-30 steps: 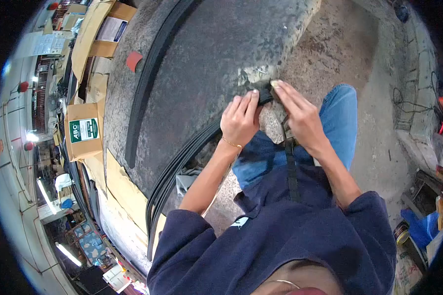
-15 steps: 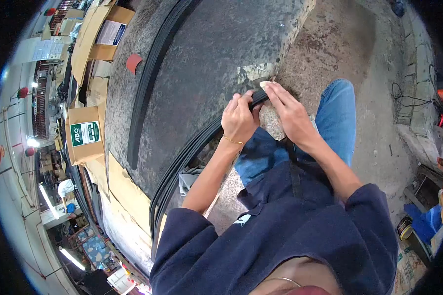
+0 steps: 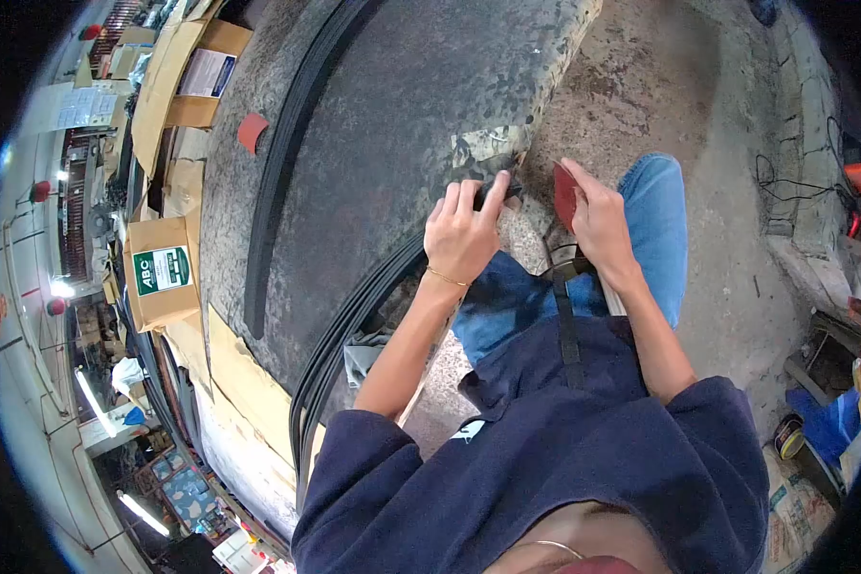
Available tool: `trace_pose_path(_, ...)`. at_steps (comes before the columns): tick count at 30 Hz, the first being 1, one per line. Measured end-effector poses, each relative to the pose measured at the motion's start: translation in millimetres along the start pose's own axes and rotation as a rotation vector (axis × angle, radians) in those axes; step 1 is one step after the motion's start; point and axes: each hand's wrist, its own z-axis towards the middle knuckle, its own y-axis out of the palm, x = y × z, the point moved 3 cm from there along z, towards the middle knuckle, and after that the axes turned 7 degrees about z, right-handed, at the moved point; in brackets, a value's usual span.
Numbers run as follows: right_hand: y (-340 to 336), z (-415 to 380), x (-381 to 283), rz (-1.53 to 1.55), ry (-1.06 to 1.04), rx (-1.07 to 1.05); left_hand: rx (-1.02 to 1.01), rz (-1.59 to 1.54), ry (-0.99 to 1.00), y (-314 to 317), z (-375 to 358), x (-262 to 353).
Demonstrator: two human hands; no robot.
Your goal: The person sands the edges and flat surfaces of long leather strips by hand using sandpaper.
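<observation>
My right hand pinches a red piece of sandpaper, held upright to the right of the strip ends and apart from them. My left hand is closed around the end of a bundle of long black strips, its index finger stretched along the top. The bundle curves away toward the lower left along the table edge. Much of the gripped end is hidden under my fingers.
A second bundle of black strips lies on the dark tabletop. Another red piece of sandpaper sits beside it. Cardboard boxes stand along the far left edge. A cable lies on the floor at right.
My right hand has come off the strip ends and moved right, turning the sandpaper so its red face shows. My left hand stays at the bundle, its index finger now straighter.
</observation>
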Motion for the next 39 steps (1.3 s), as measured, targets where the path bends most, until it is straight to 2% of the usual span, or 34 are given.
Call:
trace_pose_path(3,13.0,3.0,20.2,0.011,0.02,-0.086,-0.103,0.112,0.035,-1.2,2.4,-2.0)
trace_pose_path(7,18.6,-4.3,53.0,0.08,0.076,-0.142,-0.187,0.032,0.029,-5.4,7.8,-0.5)
trace_pose_path(9,25.9,-3.5,86.3,0.378,0.293,-0.227,-0.215,-0.002,0.021,-1.4,4.1,0.1)
trace_pose_path(10,22.9,-1.3,91.5,0.521,0.45,-0.315,-0.139,0.006,0.03,0.1,1.2,-1.5)
trace_pose_path(12,20.3,-4.6,96.8,0.847,0.614,-0.261,-0.03,0.012,0.057,2.0,-6.1,-4.6)
trace_pose_path(13,15.7,-3.7,90.8,1.01,0.659,-0.277,-0.064,0.017,0.072,2.1,-10.5,-4.9)
trace_pose_path(15,13.5,-1.7,82.4,1.205,0.619,-0.124,0.004,0.003,0.056,4.4,-10.4,-5.0)
trace_pose_path(16,14.1,-1.7,81.4,1.217,0.633,-0.114,0.001,-0.004,0.061,4.6,-10.0,-5.3)
trace_pose_path(18,11.0,7.4,76.9,1.267,0.466,0.013,-0.033,-0.008,0.083,2.3,-6.8,-3.8)
trace_pose_path(19,11.7,10.6,66.5,1.276,0.472,0.021,-0.051,-0.01,0.095,0.4,-5.1,-2.8)
trace_pose_path(21,12.8,15.8,31.9,0.897,0.149,-0.035,-0.099,0.002,0.112,-1.2,-2.4,-2.8)
trace_pose_path(23,25.3,11.1,2.5,0.884,-0.033,-0.209,-0.145,0.015,0.129,-2.7,-0.5,-3.0)
trace_pose_path(24,33.7,9.6,-2.8,0.717,-0.164,-0.232,-0.177,0.007,0.122,-3.5,-0.5,-3.6)
trace_pose_path(25,39.1,6.0,-8.1,0.764,-0.132,-0.297,-0.208,-0.001,0.112,-3.3,-0.7,-4.3)
trace_pose_path(28,36.8,9.7,-4.8,0.664,-0.239,-0.241,-0.194,-0.021,0.116,-3.1,-0.3,-4.7)
trace_pose_path(30,26.7,15.8,5.4,0.621,-0.076,-0.232,-0.164,-0.039,0.118,-1.6,-2.2,-3.8)
trace_pose_path(31,24.8,19.7,6.9,0.619,-0.075,-0.232,-0.12,-0.119,0.035,0.9,-4.7,-5.3)
trace_pose_path(32,21.4,22.4,4.0,0.486,-0.236,-0.189,-0.078,-0.199,-0.049,1.9,-6.5,-7.1)
trace_pose_path(33,18.7,23.0,-0.8,0.352,-0.395,-0.145,-0.08,-0.201,-0.049,1.8,-6.1,-7.2)
trace_pose_path(35,15.6,24.5,-10.4,0.293,-0.445,-0.134,-0.073,-0.204,-0.017,-0.4,-4.0,-7.2)
trace_pose_path(37,11.9,28.4,-17.4,0.035,-0.611,-0.177,-0.071,-0.2,-0.009,0.3,-3.1,-7.0)
trace_pose_path(39,9.3,34.6,-15.0,-0.048,-0.587,-0.227,-0.063,-0.194,-0.004,-1.1,-4.1,-7.8)
